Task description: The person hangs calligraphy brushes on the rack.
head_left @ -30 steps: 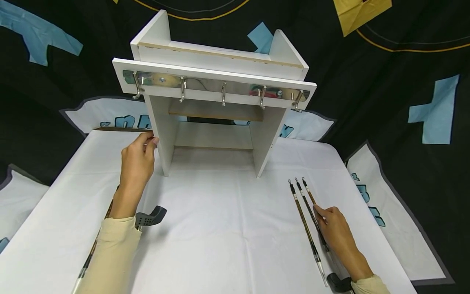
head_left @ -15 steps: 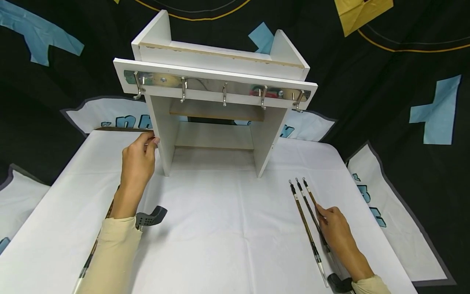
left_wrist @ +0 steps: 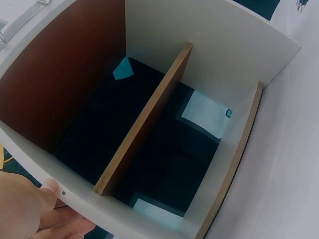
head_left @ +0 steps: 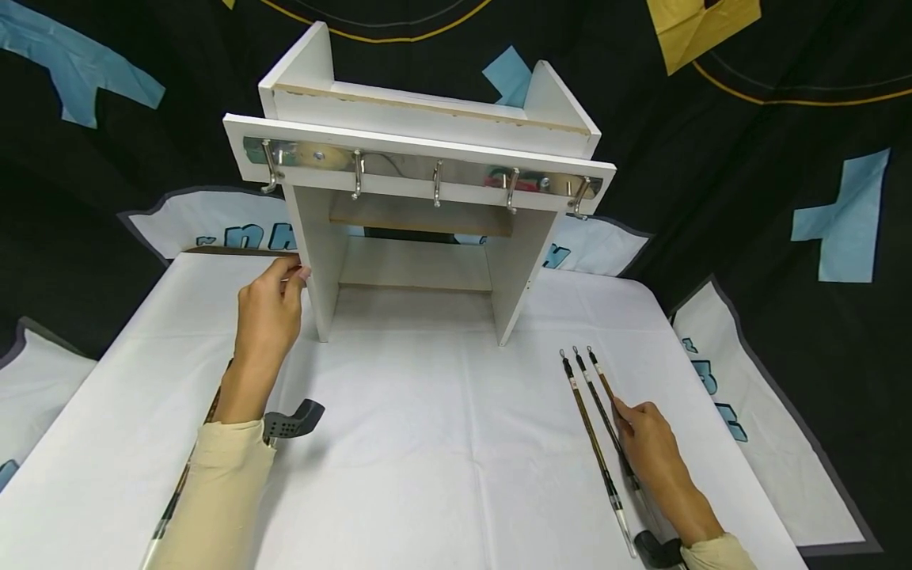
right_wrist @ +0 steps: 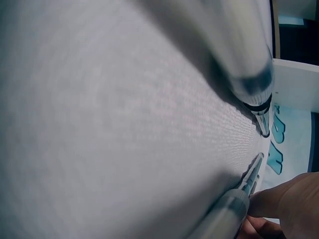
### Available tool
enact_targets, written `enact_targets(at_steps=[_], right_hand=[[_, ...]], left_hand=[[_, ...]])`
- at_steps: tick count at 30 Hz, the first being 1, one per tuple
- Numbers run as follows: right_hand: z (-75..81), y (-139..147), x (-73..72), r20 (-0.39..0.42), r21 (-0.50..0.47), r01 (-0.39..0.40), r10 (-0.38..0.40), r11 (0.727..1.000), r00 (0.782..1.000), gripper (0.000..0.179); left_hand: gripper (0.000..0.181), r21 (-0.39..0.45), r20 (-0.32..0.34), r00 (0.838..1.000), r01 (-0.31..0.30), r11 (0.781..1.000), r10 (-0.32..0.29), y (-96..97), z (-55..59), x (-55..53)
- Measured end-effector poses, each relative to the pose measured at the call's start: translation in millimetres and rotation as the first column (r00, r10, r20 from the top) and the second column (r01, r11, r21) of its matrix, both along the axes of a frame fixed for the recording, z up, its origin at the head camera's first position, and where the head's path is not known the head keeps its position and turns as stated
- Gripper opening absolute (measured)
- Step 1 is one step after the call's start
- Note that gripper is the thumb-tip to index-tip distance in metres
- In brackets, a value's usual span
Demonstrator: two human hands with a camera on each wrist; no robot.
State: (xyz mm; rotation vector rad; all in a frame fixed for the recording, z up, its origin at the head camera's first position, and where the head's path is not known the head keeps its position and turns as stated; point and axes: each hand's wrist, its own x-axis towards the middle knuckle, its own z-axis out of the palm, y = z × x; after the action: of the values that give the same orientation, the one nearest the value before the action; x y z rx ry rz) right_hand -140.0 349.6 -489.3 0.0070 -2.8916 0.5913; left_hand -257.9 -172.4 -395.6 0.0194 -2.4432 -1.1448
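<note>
A small white shelf unit with a row of metal hooks stands on the table, its open front facing me. My left hand pinches the edge of its left side panel; in the left wrist view the thumb lies on that edge, the other fingers behind it. Three calligraphy brushes lie at the right, hanging loops pointing away: a left one, a middle one and a right one. My right hand pinches the right brush's handle and hides its near part. Blurred brushes fill the right wrist view.
Another brush lies at the left, partly under the left forearm. A white cloth covers the table. Behind hang black drapes with blue and yellow patches. Inside the unit, a wooden-edged shelf board runs across.
</note>
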Motion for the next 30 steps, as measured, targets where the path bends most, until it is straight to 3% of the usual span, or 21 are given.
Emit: enact_targets(at_steps=[10, 18, 30], right_hand=[[1.5, 1, 3.5, -0.038, 0.000, -0.008, 0.008, 1.000, 0.999, 0.042], [25.8, -8, 8.2, -0.128, -0.013, 0.005, -0.006, 1.000, 0.992, 0.043], [70.3, -41, 8.4, -0.376, -0.084, -0.014, -0.019, 0.996, 0.926, 0.054]], left_hand=[[0.036, -0.005, -0.005, 1.000, 0.003, 1.000, -0.003, 0.0, 0.2, -0.1], [0.037, -0.005, 0.000, 1.000, 0.001, 1.000, -0.001, -0.2, 0.6, 0.3], [0.037, -0.001, 0.004, 1.000, 0.002, 1.000, -0.002, 0.5, 0.1, 0.4]])
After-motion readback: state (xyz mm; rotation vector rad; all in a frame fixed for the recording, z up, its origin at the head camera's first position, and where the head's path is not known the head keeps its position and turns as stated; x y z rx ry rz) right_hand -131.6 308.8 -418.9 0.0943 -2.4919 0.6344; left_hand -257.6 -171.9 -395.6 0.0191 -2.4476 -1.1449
